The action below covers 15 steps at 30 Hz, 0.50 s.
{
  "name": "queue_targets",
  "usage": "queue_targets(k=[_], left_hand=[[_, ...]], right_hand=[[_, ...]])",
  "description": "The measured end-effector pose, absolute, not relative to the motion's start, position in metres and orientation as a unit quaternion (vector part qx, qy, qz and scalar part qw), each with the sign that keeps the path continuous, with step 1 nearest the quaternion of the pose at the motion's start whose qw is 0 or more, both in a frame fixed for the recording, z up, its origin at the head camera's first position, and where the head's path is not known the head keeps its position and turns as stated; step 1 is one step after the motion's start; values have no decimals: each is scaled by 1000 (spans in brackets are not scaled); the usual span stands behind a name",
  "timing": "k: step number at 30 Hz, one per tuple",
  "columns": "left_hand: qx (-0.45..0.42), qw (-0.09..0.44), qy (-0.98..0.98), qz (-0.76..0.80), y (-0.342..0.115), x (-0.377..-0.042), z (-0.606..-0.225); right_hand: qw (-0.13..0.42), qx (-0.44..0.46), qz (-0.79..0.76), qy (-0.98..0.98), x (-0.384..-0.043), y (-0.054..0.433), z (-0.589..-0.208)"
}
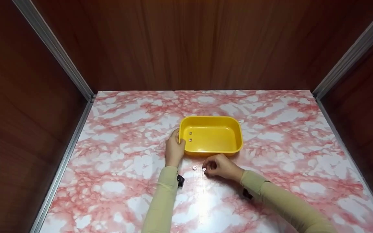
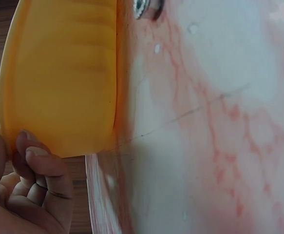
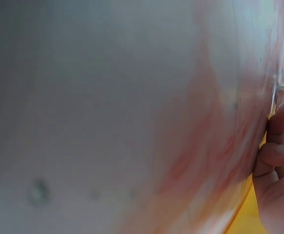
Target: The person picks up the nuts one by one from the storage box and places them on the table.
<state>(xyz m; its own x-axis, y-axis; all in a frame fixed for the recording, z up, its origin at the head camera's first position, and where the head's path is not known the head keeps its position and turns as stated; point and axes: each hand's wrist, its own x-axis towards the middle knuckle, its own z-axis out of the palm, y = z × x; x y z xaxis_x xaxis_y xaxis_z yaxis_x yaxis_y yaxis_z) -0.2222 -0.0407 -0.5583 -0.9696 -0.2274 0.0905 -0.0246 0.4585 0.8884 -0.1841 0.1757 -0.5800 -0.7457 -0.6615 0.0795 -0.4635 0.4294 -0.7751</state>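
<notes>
A yellow plastic tub (image 1: 212, 152) stands on the table. My left hand (image 1: 174, 149) grips its left wall, thumb over the rim; the left wrist view shows the fingers (image 2: 47, 163) curled against the tub's outer side. Inside, near that end, lie two small round metal pieces (image 1: 190, 140). In front of the tub, my right hand (image 1: 222, 167) pinches another small round metal piece (image 1: 204, 169) between thumb and forefinger, close over the tabletop. Just left of it lies a similar piece (image 1: 195, 167), silver with a dark centre. The right wrist view shows only the fingers (image 3: 280, 119) at its edge.
The tabletop (image 1: 118, 187) has a glossy red and white marbled pattern. Dark wood panels (image 1: 186, 45) enclose it at the back and on both sides, with metal rails (image 1: 57, 48) at the corners. A black wrist device (image 1: 180, 180) sits at the left cuff.
</notes>
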Motion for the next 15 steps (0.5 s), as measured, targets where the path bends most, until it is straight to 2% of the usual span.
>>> queue_targets(k=[15], left_hand=[[73, 92, -839, -532, -40, -222, -559]], right_hand=[[152, -313, -424, 836, -183, 183, -568]])
